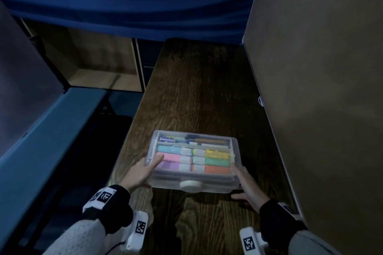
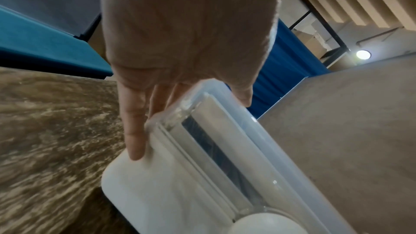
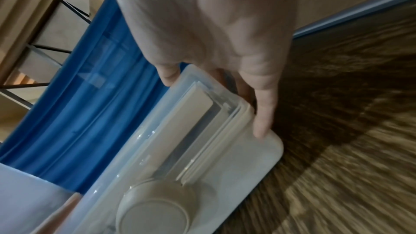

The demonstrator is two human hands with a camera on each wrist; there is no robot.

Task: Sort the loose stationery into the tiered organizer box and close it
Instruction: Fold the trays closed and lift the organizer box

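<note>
The translucent organizer box (image 1: 209, 187) is over the near part of the dark wooden table (image 1: 199, 93). Its clear lid is down, and through it show pens in the back row and coloured blocks and small white boxes in front. A round white latch (image 1: 190, 184) sits on its front wall. My left hand (image 1: 143, 170) grips the box's left end, thumb on the lid and fingers down the side. My right hand (image 1: 246, 182) grips the right end the same way. The left wrist view shows my left hand (image 2: 180, 42) on the box (image 2: 202, 175). The right wrist view shows my right hand (image 3: 213, 24) on the box (image 3: 202, 140). Whether the box rests on the table I cannot tell.
A tall beige panel (image 1: 321, 89) walls the table's right side. A blue curtain (image 1: 128, 2) hangs at the back. Left of the table are a blue-topped surface (image 1: 41, 130) and an open wooden cabinet (image 1: 99, 64). The table's left edge runs close to the box.
</note>
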